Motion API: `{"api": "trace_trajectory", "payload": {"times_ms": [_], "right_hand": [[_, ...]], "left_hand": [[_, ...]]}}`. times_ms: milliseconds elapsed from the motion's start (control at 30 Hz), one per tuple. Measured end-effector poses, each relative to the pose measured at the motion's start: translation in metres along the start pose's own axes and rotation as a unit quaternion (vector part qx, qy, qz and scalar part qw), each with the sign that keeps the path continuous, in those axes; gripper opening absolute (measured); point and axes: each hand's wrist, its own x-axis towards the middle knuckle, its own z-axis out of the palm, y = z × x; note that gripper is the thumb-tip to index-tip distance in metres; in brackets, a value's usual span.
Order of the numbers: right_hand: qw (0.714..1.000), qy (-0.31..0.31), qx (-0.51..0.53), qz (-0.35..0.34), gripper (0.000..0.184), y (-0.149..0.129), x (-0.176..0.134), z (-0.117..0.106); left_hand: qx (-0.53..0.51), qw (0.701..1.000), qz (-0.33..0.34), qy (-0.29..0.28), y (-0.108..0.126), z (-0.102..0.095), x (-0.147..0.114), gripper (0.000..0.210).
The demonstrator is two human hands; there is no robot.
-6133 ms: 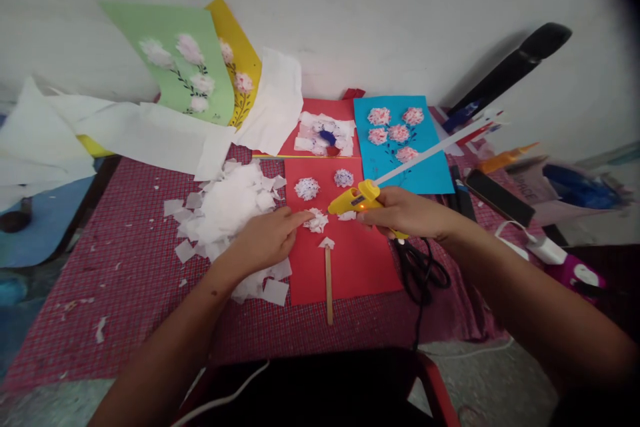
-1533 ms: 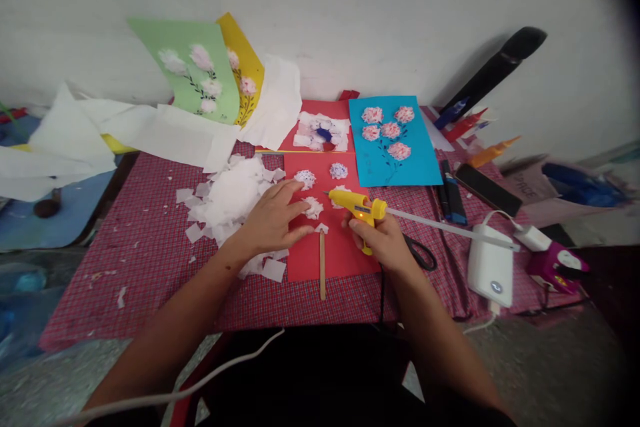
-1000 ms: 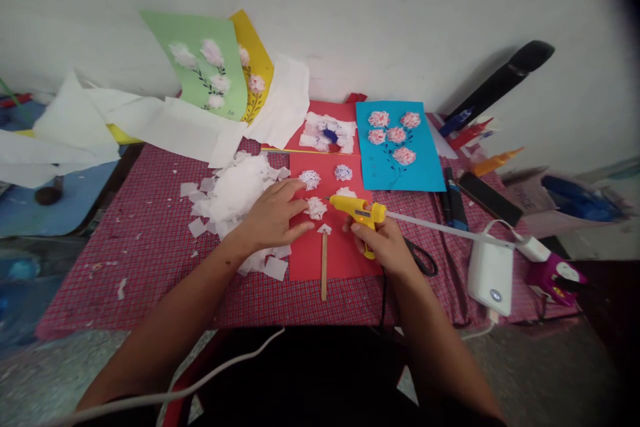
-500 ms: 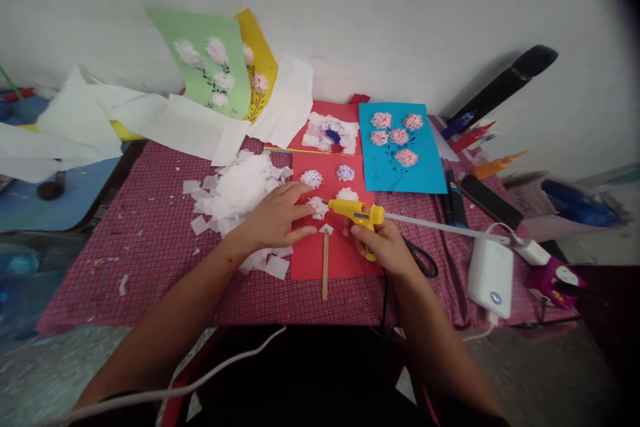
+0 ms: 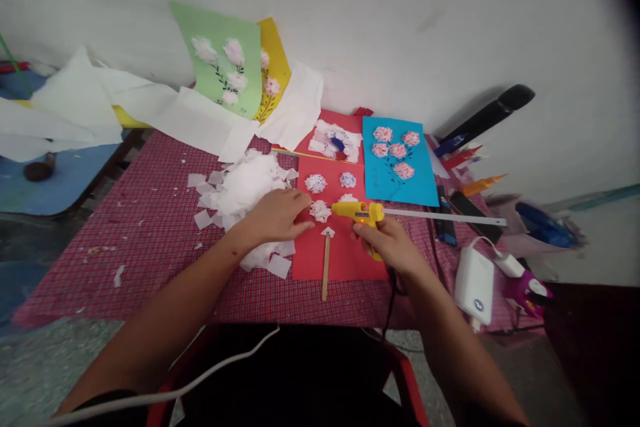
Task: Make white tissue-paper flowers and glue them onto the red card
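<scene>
My right hand [image 5: 393, 240] grips a yellow glue gun [image 5: 357, 213] by its handle. A long glue stick [image 5: 445, 216] sticks out of the back, and a small orange light glows on the gun's side. The nozzle is at the right edge of a white paper flower [image 5: 320, 211] on the red card [image 5: 340, 260]. Just left of that flower is my left hand [image 5: 280, 215], thumb and fingers apart, holding nothing. Below the flower lies a wooden stick [image 5: 326, 270] with a small paper piece [image 5: 328, 232] at its top end. Two purple-speckled flowers [image 5: 316, 183] sit higher on the card.
A heap of white paper squares [image 5: 250, 183] lies left of the card. Behind are a blue card with flowers [image 5: 400, 180] and a green card [image 5: 230, 47] against the wall. At right are a white power bank [image 5: 474, 283], a purple socket block [image 5: 530, 293] and a cable.
My left hand has drawn back slightly left from the white flower, its fingers less spread. The glue gun stays with its nozzle by that flower. The camera view has shifted a little.
</scene>
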Motion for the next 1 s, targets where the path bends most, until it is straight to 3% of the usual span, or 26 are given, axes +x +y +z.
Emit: {"api": "trace_trajectory", "payload": {"times_ms": [167, 467, 1000], "right_hand": [[0.999, -0.009, -0.048, 0.006, 0.039, -0.013, 0.003, -0.001], [0.995, -0.031, -0.092, 0.025, 0.039, -0.026, 0.007, -0.001], [0.987, -0.063, -0.146, 0.008, 0.038, -0.027, 0.015, -0.003]], "left_hand": [[-0.006, 1.0, 0.0, -0.019, 0.0, -0.001, 0.0, 0.032], [-0.027, 1.0, 0.001, -0.002, -0.004, 0.007, -0.002, 0.042], [-0.031, 1.0, -0.002, 0.003, -0.003, 0.007, -0.003, 0.043]]}}
